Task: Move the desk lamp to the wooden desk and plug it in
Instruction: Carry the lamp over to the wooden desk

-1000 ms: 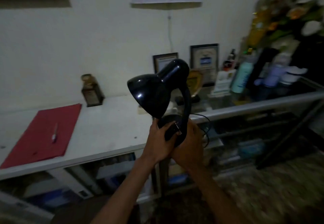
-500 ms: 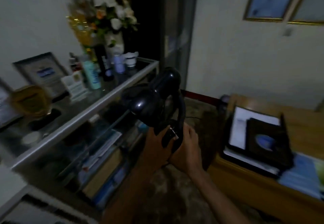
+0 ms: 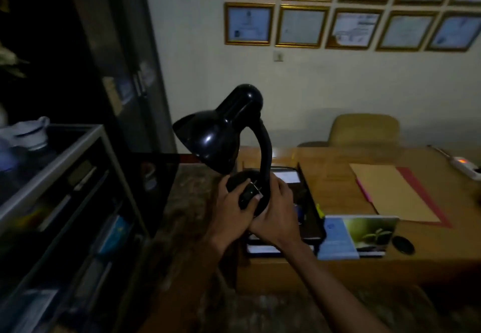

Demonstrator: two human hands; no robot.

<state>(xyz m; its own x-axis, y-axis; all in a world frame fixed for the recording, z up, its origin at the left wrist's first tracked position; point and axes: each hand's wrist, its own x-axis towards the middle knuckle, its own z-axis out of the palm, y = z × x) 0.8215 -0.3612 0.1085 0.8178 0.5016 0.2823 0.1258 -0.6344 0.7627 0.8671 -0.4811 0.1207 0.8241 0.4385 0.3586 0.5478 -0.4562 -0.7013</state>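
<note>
Lamp (image 3: pixel 221 140) between both cupped hands

The view has swung from the glass shelf to face the wooden desk (image 3: pixel 333 184), and the black desk lamp (image 3: pixel 223 145) now hangs above its left end.

Two bare forearms entering from the bottom edge of the frame, lower centre and lower right; no sleeves, no watch, no bracelet, no gloves visible anywhere along them; left hand (image 3: pixel 235 211) bare, thumb ending in a short pale nail near the centre of the frame; right hand (image 3: pixel 277 215) bare too, knuckles rounded, no rings to be seen in the dim light; wrists narrow, forearms widening toward the bottom edge; finer detail lost to the gloom and slight blur.
</note>
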